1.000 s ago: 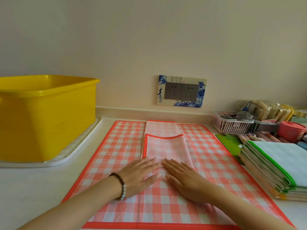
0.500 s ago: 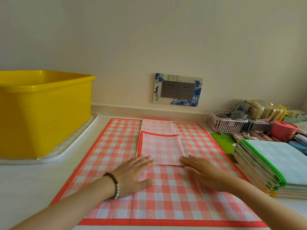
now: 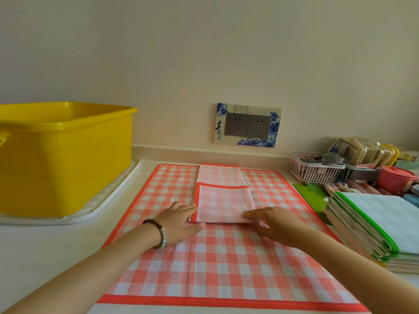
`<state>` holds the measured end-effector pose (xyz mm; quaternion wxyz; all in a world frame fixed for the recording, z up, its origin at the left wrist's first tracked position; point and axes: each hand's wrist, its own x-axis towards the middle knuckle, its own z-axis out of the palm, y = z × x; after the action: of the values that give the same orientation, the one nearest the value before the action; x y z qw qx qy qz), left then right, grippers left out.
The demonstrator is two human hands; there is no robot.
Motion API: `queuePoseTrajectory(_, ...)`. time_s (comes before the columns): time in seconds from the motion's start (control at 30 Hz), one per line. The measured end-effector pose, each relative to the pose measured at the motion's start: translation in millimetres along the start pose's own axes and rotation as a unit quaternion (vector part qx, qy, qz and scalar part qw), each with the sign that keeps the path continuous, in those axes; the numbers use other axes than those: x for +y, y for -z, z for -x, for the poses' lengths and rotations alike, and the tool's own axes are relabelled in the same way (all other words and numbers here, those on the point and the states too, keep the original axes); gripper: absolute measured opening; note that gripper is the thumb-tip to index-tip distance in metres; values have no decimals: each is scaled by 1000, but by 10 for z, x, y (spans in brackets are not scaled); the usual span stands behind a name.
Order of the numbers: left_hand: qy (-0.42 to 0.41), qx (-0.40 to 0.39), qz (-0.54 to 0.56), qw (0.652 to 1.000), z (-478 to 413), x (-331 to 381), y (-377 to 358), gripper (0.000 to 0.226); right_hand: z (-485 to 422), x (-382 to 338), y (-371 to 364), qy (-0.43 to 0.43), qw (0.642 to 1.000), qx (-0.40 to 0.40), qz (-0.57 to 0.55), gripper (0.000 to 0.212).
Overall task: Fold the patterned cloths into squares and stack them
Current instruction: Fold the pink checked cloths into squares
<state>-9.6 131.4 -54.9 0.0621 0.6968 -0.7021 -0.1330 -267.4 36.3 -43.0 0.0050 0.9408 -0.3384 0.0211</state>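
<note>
You are midway through one piece. The pale folded cloth (image 3: 223,205) lies in the middle of the big checked cloth (image 3: 226,264) spread on the counter. Its near half is doubled over, and a single strip shows beyond it. Your left hand (image 3: 179,220) lies flat at its near left corner and your right hand (image 3: 274,223) presses the near right corner, fingers straight and close together, gripping nothing. It likely needs another fold, then a move to the stack (image 3: 374,225) on your right. The spread cloth looks unfolded.
</note>
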Motion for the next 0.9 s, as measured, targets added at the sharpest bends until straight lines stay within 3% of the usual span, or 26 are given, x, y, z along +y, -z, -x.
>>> queuePoseTrajectory(0.17,-45,29,-7,999,3,-59,30,71,117,-10,-8,13,997,77,-17,36)
queuePoseTrajectory(0.27,-91,59,9,994,34,-67,25,64,328,-64,0,65,986,152,-28,34)
queuePoseTrajectory(0.43,-169,81,-96,978,29,-19,13,97,680,-141,-40,140,969,191,-66,34)
queuePoseTrajectory(0.53,-214,107,-131,962,71,16,-1,97,753,-128,-56,163,964,206,-44,35)
queuePoseTrajectory(0.57,-261,154,-162,939,86,13,11,98,755,-117,-54,157,967,200,-37,38)
queuePoseTrajectory(0.63,-291,170,-217,916,133,18,32,93,736,-77,-54,130,976,170,-34,50)
queuePoseTrajectory(0.7,-289,154,-243,913,155,-36,-19,93,682,-37,-47,110,985,123,-51,64)
queuePoseTrajectory(0.77,-300,129,-236,915,205,-40,-61,107,609,-24,-42,120,987,74,-71,72)
queuePoseTrajectory(0.83,-291,124,-245,916,258,31,-97,123,531,-55,-37,146,987,38,-52,74)
queuePoseTrajectory(0.9,-290,97,-237,922,294,65,-91,119,468,-87,-59,157,987,7,-30,73)
